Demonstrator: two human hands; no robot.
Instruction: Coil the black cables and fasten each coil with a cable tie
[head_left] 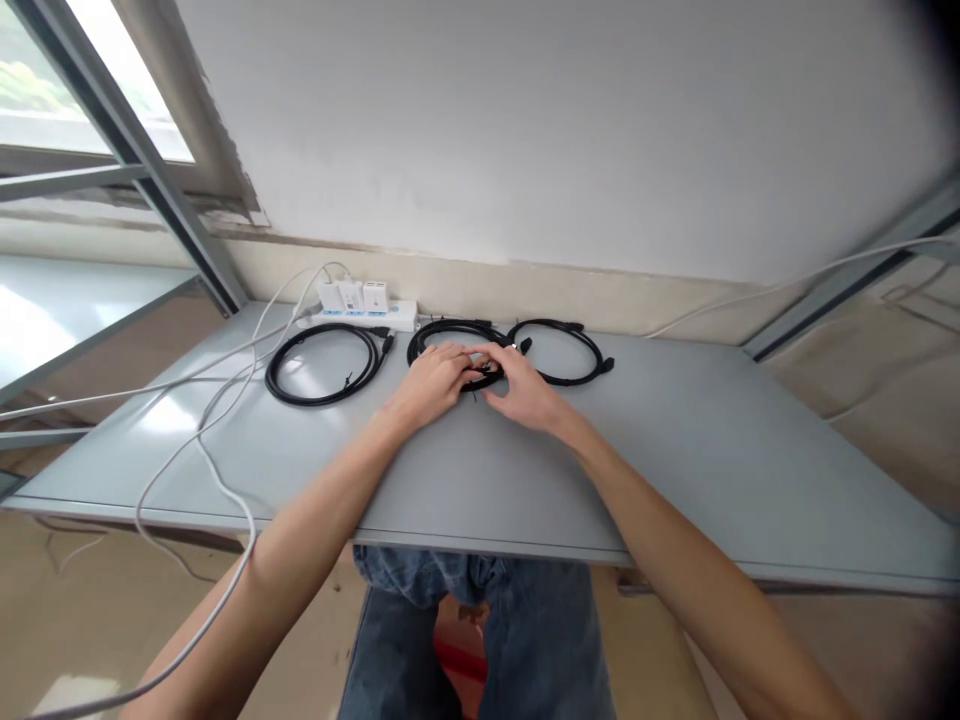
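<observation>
Three coiled black cables lie in a row on a grey table [675, 460]. Both my hands rest on the middle coil [442, 332]. My left hand [435, 380] covers its near left side with fingers curled. My right hand [525, 392] meets it from the right, fingertips pinched on the coil's near edge where a small tie seems to sit. The left coil [322, 365] and the right coil [559, 350] lie untouched on either side.
A white power strip [375, 315] with white chargers plugged in sits at the back of the table by the wall. White cords [210, 440] trail from it over the table's left edge. A window frame stands at the left. My knees show under the table.
</observation>
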